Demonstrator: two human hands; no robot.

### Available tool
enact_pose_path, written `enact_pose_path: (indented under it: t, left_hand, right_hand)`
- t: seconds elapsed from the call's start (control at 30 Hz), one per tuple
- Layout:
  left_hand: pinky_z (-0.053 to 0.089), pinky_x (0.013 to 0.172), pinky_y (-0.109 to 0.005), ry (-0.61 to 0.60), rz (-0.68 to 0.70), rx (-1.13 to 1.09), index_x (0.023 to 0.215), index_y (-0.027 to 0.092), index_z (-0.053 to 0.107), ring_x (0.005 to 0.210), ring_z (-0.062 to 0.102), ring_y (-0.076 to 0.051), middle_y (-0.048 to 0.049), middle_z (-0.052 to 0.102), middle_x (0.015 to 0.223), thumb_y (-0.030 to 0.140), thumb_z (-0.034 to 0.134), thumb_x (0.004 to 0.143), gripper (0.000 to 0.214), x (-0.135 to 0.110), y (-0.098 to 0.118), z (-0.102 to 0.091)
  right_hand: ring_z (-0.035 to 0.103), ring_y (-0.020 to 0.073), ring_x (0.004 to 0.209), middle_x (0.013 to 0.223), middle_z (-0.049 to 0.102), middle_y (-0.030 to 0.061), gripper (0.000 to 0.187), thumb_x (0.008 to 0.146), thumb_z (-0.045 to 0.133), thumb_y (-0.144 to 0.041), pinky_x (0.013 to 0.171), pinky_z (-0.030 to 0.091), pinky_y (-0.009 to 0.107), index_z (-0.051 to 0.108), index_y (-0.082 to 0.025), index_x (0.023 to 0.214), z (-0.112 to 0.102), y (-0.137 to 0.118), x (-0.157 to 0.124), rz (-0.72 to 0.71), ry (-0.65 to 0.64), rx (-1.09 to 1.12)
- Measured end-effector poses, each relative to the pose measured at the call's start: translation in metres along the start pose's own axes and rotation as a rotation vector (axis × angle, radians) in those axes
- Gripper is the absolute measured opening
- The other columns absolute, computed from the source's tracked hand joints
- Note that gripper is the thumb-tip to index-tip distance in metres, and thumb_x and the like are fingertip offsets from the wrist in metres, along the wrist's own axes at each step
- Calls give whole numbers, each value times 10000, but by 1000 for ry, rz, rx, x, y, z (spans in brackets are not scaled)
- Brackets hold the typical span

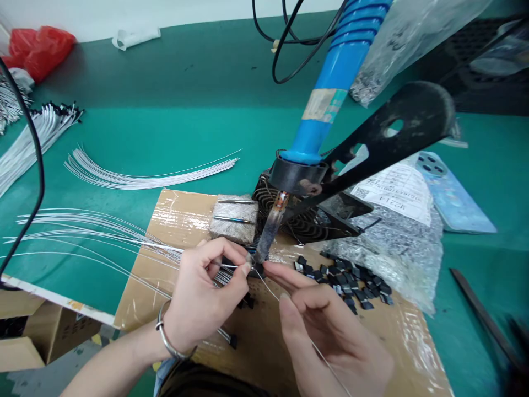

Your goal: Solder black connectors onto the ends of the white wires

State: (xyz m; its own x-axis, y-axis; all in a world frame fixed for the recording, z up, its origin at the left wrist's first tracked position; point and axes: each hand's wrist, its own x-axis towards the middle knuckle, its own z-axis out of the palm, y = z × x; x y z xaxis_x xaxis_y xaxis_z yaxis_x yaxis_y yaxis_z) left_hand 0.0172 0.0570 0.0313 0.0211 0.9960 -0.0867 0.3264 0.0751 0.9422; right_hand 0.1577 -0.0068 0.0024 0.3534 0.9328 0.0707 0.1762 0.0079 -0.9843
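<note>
A blue-handled soldering iron point(326, 105) hangs in a black metal stand point(372, 138), its tip point(266, 237) pointing down between my hands. My left hand point(209, 278), wearing a bangle, is closed in a pinch on a thin white cable point(228, 266), the cable's end right beside the tip. Closed around a thin strand of solder wire point(268, 289), my right hand point(330, 325) feeds its end to the tip; the strand runs back across the palm. The exact contact at the tip is partly hidden by fingers. Loose white cables point(124, 231) fan out to the left.
Small black connector pieces point(347, 278) lie piled on the cardboard point(173, 212). Behind it are a fibrous block point(234, 218) and a black fan point(297, 226). Cable bundles point(144, 179) lie left; bubble wrap point(409, 242), a phone point(458, 193) and a dark flat tool point(479, 309) lie right.
</note>
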Motion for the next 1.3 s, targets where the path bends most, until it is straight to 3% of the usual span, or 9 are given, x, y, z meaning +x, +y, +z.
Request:
enact_pose_path:
  t: [0.3,0.53,0.97,1.2,1.3]
  left_hand:
    - [459,624,-285,-5,-3,-33,698,198,662,711,658,-187,-63,782,777,152,654,801,113,-1,0,0]
    - [403,581,-292,-22,-8,18,700,195,664,630,611,-165,-58,776,777,168,655,805,109,-2,0,-1]
    - [337,517,-274,-6,19,22,694,188,662,498,395,-100,-33,776,771,159,651,800,110,-4,-2,0]
    - [370,530,-279,-16,23,21,702,194,660,586,555,-150,-58,776,781,182,652,810,109,-4,-3,0]
    - [380,536,-281,-10,24,22,698,194,656,581,554,-147,-56,775,775,181,647,809,112,-3,-2,0]
  right_hand:
    - [822,211,1005,1126,855,51,245,960,685,-196,873,604,289,580,-251,747,0,2,1,-17,-12,-15]
    - [823,190,959,1131,851,42,230,943,708,-192,782,598,251,598,-248,749,-1,1,1,-28,-24,-48]
    - [822,165,967,1130,854,23,238,966,673,-168,838,596,230,596,-251,757,-1,3,2,-81,-25,-49]
    - [819,153,929,1119,858,7,236,964,690,-231,797,599,214,600,-262,749,0,3,1,-54,3,-103]
    - [816,154,928,1124,857,8,232,961,697,-240,780,597,216,604,-263,749,1,2,0,-52,5,-110]
